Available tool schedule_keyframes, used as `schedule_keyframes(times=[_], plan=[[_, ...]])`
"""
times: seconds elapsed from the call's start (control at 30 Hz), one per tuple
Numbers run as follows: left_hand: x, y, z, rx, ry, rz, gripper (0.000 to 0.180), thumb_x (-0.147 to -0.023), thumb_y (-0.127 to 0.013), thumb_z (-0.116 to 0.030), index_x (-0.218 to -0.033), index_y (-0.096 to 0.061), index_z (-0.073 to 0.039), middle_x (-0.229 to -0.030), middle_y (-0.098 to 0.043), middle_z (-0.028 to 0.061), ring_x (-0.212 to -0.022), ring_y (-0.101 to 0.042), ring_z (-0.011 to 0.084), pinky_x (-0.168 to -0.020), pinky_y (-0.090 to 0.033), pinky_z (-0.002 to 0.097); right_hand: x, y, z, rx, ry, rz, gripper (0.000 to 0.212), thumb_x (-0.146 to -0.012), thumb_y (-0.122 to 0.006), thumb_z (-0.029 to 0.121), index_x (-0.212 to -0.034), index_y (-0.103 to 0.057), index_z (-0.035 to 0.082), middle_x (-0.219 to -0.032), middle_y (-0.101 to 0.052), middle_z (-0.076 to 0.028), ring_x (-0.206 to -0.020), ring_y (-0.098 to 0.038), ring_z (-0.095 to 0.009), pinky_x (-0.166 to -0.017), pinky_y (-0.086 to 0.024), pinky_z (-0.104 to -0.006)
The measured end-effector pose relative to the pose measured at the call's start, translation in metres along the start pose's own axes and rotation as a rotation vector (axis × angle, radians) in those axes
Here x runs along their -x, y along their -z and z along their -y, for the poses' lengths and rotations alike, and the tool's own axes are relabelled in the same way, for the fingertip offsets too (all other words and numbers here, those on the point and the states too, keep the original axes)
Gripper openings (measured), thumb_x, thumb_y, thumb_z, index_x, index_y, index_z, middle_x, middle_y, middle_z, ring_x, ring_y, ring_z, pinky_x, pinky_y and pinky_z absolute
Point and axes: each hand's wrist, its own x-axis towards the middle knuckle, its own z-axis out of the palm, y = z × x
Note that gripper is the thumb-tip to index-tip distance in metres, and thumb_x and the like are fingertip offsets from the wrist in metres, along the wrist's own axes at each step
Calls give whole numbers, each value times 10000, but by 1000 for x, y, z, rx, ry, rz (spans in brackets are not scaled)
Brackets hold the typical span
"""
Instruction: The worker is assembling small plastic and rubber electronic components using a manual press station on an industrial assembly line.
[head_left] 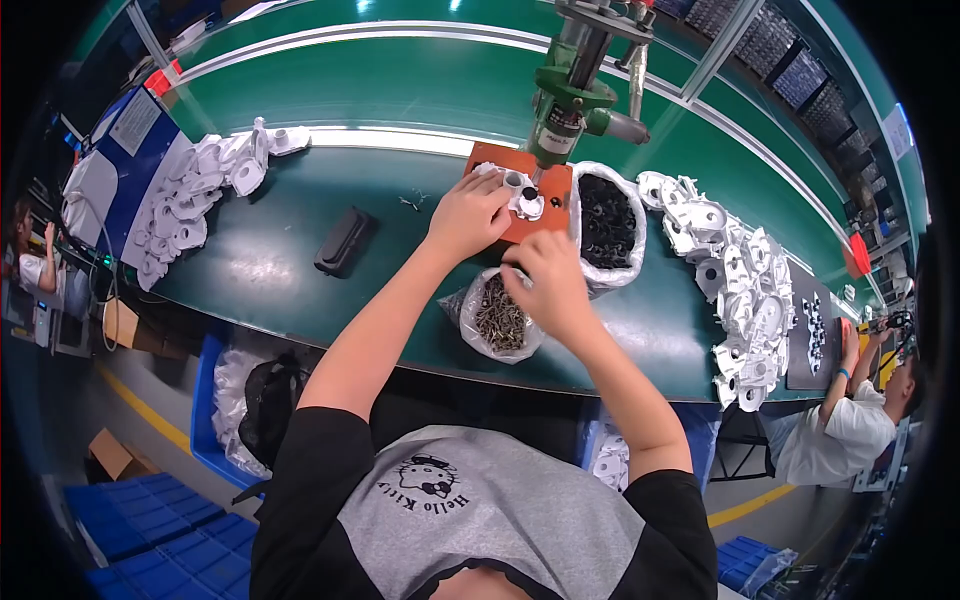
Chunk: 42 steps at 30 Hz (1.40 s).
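Observation:
My left hand (pixel 468 214) grips a white plastic part (pixel 526 206) that lies on an orange fixture block (pixel 487 153). A small black piece (pixel 530 194) sits on the part, right below the tip of a green bench press (pixel 558 135). At the near right corner of the block is my right hand (pixel 550 282), over the rim of a clear bag of small metal screws or pins (pixel 500 322). Its fingers are curled in, and what they may hold is too small to make out.
An open bag of black parts (pixel 607 222) stands right of the block. White plastic parts are heaped at the far left (pixel 200 180) and right (pixel 745 290). A black case-like object (pixel 345 240) lies left of my forearm. A co-worker (pixel 845 430) sits at the right.

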Motion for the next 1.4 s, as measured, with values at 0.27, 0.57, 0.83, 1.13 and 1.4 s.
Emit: schedule_keyframes(times=[0.27,0.57,0.83,1.13,1.4], plan=[[-2,2,-3,37,-1,-20,156,-756,-594,-113,-893,-612,-40,-1053,-648,168,-1033,-604,312,-976,-444,412,19,-19,23,71,82,151,94,-663,-681,150,-685,-625,77,-741,-541,-42,-783,-512,-227,-700,-394,-346],[-2,3,-4,58,10,-30,119,-764,-593,-101,-858,-596,-28,-1079,-643,176,-1041,-595,336,-979,-443,415,20,-20,18,129,69,188,130,-621,-669,151,-696,-615,59,-745,-560,-63,-774,-526,-232,-686,-395,-349],[-2,3,-4,77,27,-23,100,-763,-597,-101,-827,-583,-26,-1076,-642,181,-1030,-600,337,-983,-440,420,12,-13,15,96,41,280,119,-620,-657,137,-682,-593,57,-718,-569,-65,-752,-541,-239,-687,-408,-353],[-2,6,-4,72,46,-3,131,-766,-596,-126,-863,-607,-38,-1104,-634,177,-1069,-587,320,-989,-433,422,-15,23,-32,-546,-514,323,131,-722,-664,80,-798,-613,-13,-718,-580,-50,-667,-547,-114,-632,-458,-256],[-1,3,-2,43,22,-1,202,-752,-584,-121,-932,-638,-46,-1067,-650,142,-1061,-601,281,-994,-430,411,-39,11,-107,-502,-577,142,146,-800,-643,118,-850,-613,-16,-827,-625,-29,-735,-543,-77,-683,-432,-225]])
